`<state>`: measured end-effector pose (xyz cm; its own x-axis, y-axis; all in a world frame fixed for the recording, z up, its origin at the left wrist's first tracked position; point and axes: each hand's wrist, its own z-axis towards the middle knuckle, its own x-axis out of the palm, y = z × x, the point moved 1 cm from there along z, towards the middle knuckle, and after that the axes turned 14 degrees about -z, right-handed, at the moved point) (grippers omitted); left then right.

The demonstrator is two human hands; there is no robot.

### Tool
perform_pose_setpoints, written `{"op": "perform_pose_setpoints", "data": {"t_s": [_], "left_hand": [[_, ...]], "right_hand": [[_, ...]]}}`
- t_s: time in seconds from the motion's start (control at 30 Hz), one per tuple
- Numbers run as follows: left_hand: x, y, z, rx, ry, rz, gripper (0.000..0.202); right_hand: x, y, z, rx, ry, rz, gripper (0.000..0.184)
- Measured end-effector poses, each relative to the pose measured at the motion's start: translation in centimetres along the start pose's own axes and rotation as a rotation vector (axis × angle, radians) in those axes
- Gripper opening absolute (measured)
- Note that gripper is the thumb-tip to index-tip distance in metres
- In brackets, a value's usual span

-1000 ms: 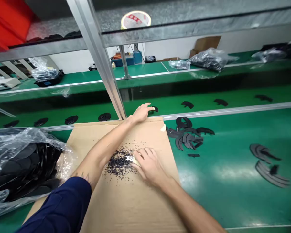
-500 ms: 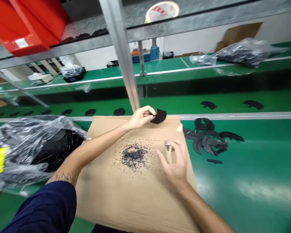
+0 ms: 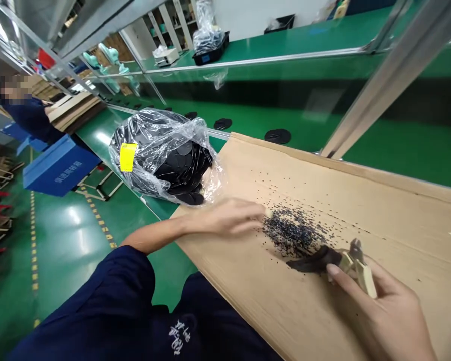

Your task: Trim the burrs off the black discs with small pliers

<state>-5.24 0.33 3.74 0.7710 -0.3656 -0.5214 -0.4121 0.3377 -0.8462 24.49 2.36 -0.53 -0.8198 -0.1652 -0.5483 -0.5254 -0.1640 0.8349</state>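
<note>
Head view: our right hand (image 3: 383, 316) is pinching beige-handled cutters (image 3: 365, 279) on a black rubber piece (image 3: 315, 259), while our left hand (image 3: 229, 216) is resting, fingers together, beside black granules (image 3: 295, 230) on brown cardboard (image 3: 398, 210).

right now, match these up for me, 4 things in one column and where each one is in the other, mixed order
Things:
1. yellow label
2. black crumbs
3. pale-handled snips
4. clear plastic bag

Places:
a. in the right hand
b. on the clear plastic bag
c. scattered on the cardboard sheet
d. beside the cardboard sheet

Pairs: 1-b, 2-c, 3-a, 4-d
</note>
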Motion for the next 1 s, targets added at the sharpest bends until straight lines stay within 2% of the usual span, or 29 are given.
{"op": "perform_pose_setpoints", "data": {"t_s": [0.07, 0.13, 0.2, 0.23, 0.3, 0.37, 0.43, 0.5, 0.6, 0.67, 0.73, 0.8, 0.9, 1.0], "left_hand": [[-4.3, 0.1, -2.5, -0.131, -0.078, 0.54, 0.016], [-7.8, 0.5, -4.8, -0.257, 0.013, 0.831, 0.012], [-9.8, 0.7, -6.3, -0.304, 0.103, 0.888, 0.008], [-10.2, 0.7, -6.6, -0.295, 0.096, 0.851, 0.008], [-10.1, 0.6, -6.4, -0.234, -0.058, 0.679, 0.01], [-8.8, 0.2, -5.1, -0.143, -0.301, 0.378, 0.011], [-6.6, -0.2, -2.9, -0.056, -0.473, 0.01, 0.022], [-3.6, -0.5, -0.2, 0.004, -0.508, -0.32, 0.034], [1.2, -0.9, 3.1, 0.024, -0.428, -0.606, 0.033], [4.2, -0.8, 4.4, 0.022, -0.396, -0.648, 0.028], [6.6, -0.4, 4.9, 0.031, -0.419, -0.562, 0.026], [8.1, 0.1, 4.8, 0.05, -0.447, -0.434, 0.026], [9.0, 0.8, 4.5, 0.073, -0.436, -0.359, 0.029], [9.0, 0.8, 4.3, 0.075, -0.378, -0.356, 0.033]], "right_hand": [[-0.3, 0.5, -0.1, 0.217, 0.032, -0.01, 0.04], [-0.5, 0.7, -0.2, 0.362, 0.014, -0.012, 0.042], [-0.6, 0.7, -0.2, 0.407, -0.004, 0.004, 0.041], [-0.5, 0.6, -0.2, 0.413, -0.013, 0.025, 0.041], [-0.4, 0.5, -0.1, 0.424, -0.014, 0.096, 0.042], [-0.3, 0.6, -0.1, 0.428, -0.009, 0.188, 0.045], [-0.1, 0.8, -0.2, 0.407, -0.008, 0.269, 0.045], [0.0, 1.0, -0.4, 0.377, -0.006, 0.324, 0.044], [0.2, 1.2, -1.0, 0.378, -0.016, 0.382, 0.041], [0.4, 1.2, -1.4, 0.376, -0.008, 0.403, 0.039], [0.5, 1.1, -1.7, 0.37, -0.015, 0.446, 0.037], [0.6, 0.9, -2.0, 0.354, -0.011, 0.462, 0.034], [0.9, 0.6, -2.1, 0.33, 0.003, 0.447, 0.031], [1.0, 0.5, -2.1, 0.326, 0.017, 0.428, 0.032]]}}
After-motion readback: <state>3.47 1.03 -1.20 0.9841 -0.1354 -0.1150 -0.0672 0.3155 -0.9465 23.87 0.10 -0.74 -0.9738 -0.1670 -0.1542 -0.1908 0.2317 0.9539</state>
